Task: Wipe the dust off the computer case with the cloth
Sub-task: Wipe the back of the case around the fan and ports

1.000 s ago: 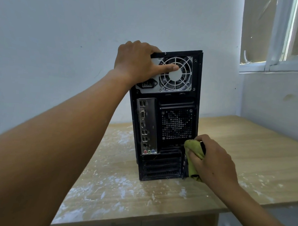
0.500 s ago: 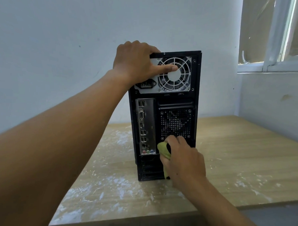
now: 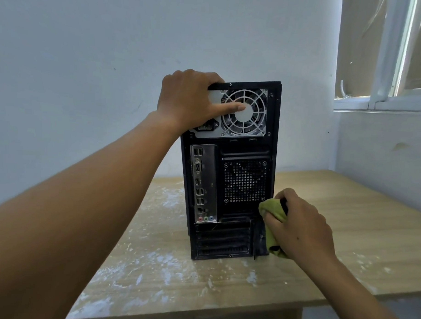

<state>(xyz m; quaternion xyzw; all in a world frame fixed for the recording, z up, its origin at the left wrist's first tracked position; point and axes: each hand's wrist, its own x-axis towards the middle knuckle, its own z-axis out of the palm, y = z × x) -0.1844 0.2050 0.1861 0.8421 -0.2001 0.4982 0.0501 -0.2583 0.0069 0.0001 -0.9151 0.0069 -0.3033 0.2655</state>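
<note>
One case (image 3: 230, 174) stands upright on the surface (image 3: 334, 211) with its back panel to the camera; its sides and front are hidden. The left hand (image 3: 187, 101) grips the top left corner. Its fingers (image 3: 203, 75) curl over the top edge, their tips out of sight, and the thumb (image 3: 230, 107) lies straight across the round fan grille (image 3: 244, 112). The right hand (image 3: 300, 230) holds the one green cloth (image 3: 272, 209), bunched in closed fingers, against the lower right edge of the panel. Most of the cloth is covered by the hand. Below the one mesh vent (image 3: 244, 180) I count perhaps four slot covers (image 3: 222, 241), dark and hard to separate. White smears (image 3: 163, 260) mark the surface, whose near left corner is cut off by the left forearm.
</note>
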